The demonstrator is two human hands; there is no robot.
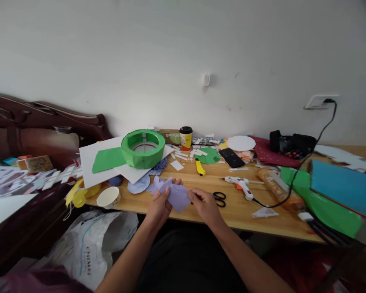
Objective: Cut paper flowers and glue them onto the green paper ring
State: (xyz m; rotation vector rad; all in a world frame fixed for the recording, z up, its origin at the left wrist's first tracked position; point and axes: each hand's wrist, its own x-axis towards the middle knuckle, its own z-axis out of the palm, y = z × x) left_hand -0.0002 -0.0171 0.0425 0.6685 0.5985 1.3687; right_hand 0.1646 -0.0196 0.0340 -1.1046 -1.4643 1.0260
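A sheet of thin purple paper (179, 198) is held between my two hands, above the table's front edge. My left hand (162, 202) pinches its left part, thumb on top and fingers behind. At the right corner, the fingertips of my right hand (205, 203) are closed on the paper. More crumpled purple paper (152, 188) shows just beyond my left hand. Black-handled scissors (220, 198) lie right of my right hand, their blades hidden behind it. A pale blue-purple disc (139, 184) rests left of my left hand.
Behind stand a green ring-shaped piece (142, 156) and a lidded cup (186, 139). A yellow cutter (199, 167), phone (232, 158) and glue gun (239, 185) lie rightward, the gun's cord (288, 191) running to the wall socket (320, 101). A paper bowl (109, 198) sits near the left edge.
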